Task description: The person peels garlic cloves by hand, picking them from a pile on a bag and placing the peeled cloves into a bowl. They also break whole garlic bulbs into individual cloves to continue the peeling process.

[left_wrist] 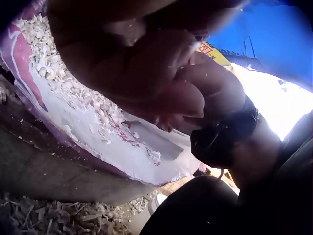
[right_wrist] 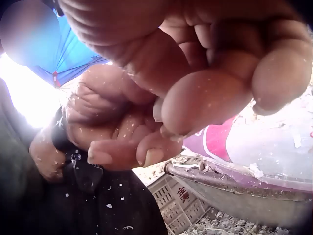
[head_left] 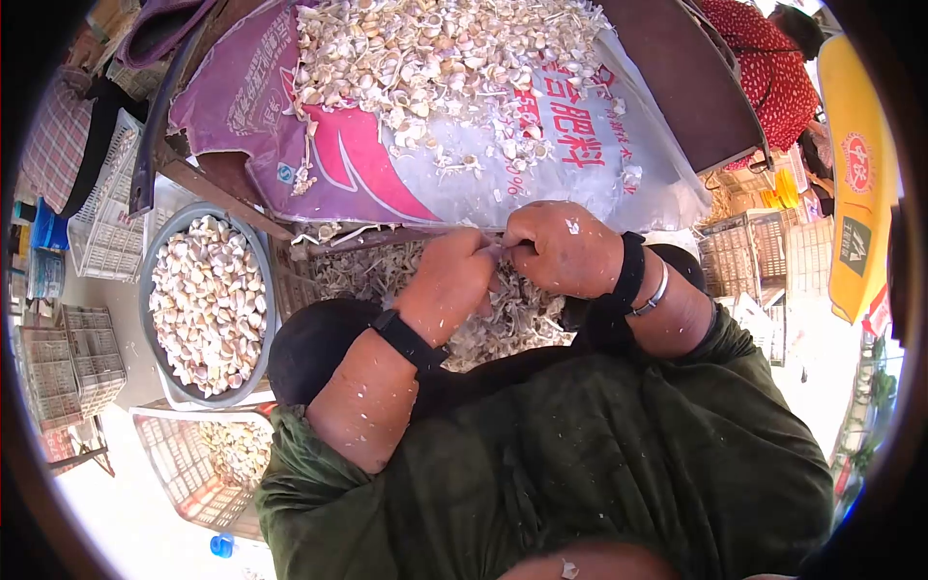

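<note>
Close together over the front edge of the sack-covered table, my left hand [head_left: 449, 280] and right hand [head_left: 565, 246] meet at their fingertips. Between them they pinch a small pinkish garlic clove [head_left: 497, 253], mostly hidden by the fingers. In the right wrist view, the curled right fingers [right_wrist: 205, 100] stand in front of the left hand [right_wrist: 115, 120]. A heap of garlic cloves and loose skins [head_left: 435, 63] lies on the printed fertilizer sack [head_left: 445, 184] just beyond. Flakes of skin stick to both hands and forearms.
A grey basin [head_left: 145, 300] full of garlic cloves stands at the left, with a plastic crate [head_left: 184, 464] of cloves below it. Dry garlic skins [head_left: 522, 324] pile up under the hands. More crates [head_left: 730, 256] stand at right, near a person in red [head_left: 768, 68].
</note>
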{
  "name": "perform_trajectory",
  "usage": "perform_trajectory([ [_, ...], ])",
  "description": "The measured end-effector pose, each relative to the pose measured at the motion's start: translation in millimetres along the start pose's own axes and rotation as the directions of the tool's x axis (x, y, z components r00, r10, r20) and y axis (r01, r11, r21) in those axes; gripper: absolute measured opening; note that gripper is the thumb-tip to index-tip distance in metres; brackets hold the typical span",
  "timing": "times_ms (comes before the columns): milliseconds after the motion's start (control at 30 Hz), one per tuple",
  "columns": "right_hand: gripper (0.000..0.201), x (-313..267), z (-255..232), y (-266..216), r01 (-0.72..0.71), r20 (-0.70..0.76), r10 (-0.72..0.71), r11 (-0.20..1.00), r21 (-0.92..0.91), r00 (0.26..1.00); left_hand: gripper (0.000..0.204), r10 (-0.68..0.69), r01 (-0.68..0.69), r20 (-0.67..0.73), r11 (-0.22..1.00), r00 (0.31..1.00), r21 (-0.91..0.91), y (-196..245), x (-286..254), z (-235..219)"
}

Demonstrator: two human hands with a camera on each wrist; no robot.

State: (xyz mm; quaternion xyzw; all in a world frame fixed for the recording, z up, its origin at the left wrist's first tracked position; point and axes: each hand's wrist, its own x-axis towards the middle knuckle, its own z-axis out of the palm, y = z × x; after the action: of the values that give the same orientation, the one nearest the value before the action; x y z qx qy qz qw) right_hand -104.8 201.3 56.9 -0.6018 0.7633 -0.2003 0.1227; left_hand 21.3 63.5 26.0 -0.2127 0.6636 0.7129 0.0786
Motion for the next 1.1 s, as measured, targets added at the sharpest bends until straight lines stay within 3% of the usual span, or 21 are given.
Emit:
perform_trajectory([
  [200,0.007,-2.0,-0.2,12.9,0.108,-0.035,-0.104,0.986,0.125,0.994,0.017,-0.162,0.202,0.149,0.929,0.975,-0.31,-7.6,11.7,7.3],
  [267,0.007,0.8,-0.9,17.1,0.115,-0.033,-0.111,0.979,0.168,0.993,0.015,-0.064,0.11,0.14,0.93,0.988,-0.35,-11.7,14.7,8.2],
  [400,0.008,2.8,-3.8,14.2,0.124,-0.082,-0.108,0.969,0.215,0.991,0.015,-0.066,0.149,0.206,0.896,0.976,-0.419,-7.8,15.8,-5.6],
  [467,0.009,1.3,-8.3,12.8,0.126,-0.103,-0.102,0.959,0.255,0.989,0.013,-0.021,0.121,0.312,0.944,0.95,-0.307,-3.9,15.6,-14.3],
  [600,0.009,0.5,-19.6,15.4,-0.002,-0.109,0.039,0.946,0.326,0.993,0.012,0.043,0.183,0.486,0.894,0.873,-0.408,10.3,5.9,-25.3],
  [633,0.007,4.2,-28.5,16.8,-0.236,0.214,0.16,0.883,0.405,0.964,0.013,0.062,0.159,0.439,0.879,0.896,-0.45,8.7,8.1,-26.4],
  [667,0.005,7.8,-34.2,20.4,-0.474,0.522,0.229,0.784,0.4,0.821,0.014,0.077,0.136,0.39,0.861,0.917,-0.49,6.9,9.6,-28.0],
  [700,0.007,11.5,-34.8,30.5,-0.296,0.444,0.146,0.91,0.291,0.884,0.014,0.078,0.136,0.388,0.859,0.918,-0.494,6.1,10.5,-30.3],
  [733,0.007,17.6,-30.2,45.0,-0.294,0.446,0.144,0.912,0.287,0.883,0.015,0.03,0.175,0.367,0.841,0.93,-0.513,6.6,12.1,-33.0],
  [767,0.009,23.1,-21.8,62.7,-0.16,0.189,0.118,0.961,0.226,0.975,0.015,-0.02,0.214,0.348,0.819,0.937,-0.532,6.3,13.8,-34.4],
  [800,0.011,28.2,-14.9,77.9,-0.048,-0.076,0.058,0.99,0.131,0.995,0.015,-0.02,0.218,0.35,0.815,0.937,-0.536,5.0,15.7,-34.1],
  [900,0.009,57.9,-4.8,110.3,-0.143,-0.144,0.138,0.989,-0.025,0.98,0.016,-0.101,0.237,0.275,0.816,0.956,-0.527,2.4,21.8,-33.3],
  [967,0.009,70.1,10.5,133.1,-0.129,-0.123,0.116,0.987,-0.1,0.986,0.016,-0.104,0.185,0.181,0.832,0.978,-0.523,1.3,24.2,-32.1],
  [1100,0.015,80.6,20.2,144.5,-0.089,-0.083,0.07,0.961,-0.262,0.994,0.018,-0.099,0.162,0.142,0.814,0.985,-0.558,1.3,24.7,-32.6],
])
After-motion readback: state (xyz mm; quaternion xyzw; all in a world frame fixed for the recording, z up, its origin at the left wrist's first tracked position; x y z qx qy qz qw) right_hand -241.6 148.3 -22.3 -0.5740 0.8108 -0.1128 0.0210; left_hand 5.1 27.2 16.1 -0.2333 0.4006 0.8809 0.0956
